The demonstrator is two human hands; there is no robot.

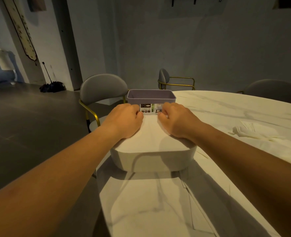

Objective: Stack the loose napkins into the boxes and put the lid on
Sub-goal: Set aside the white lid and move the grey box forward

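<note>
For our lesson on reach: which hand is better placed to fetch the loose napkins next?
Probably the right hand: the loose napkins lie right of the white box; the left hand would have to cross it.

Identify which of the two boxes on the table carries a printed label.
The purple box, the farther one, open on top; the white box in front of it has plain sides.

The far box point(151, 95) stands just behind the near box point(153, 161); loose napkins point(250, 132) lie to the right.
</note>
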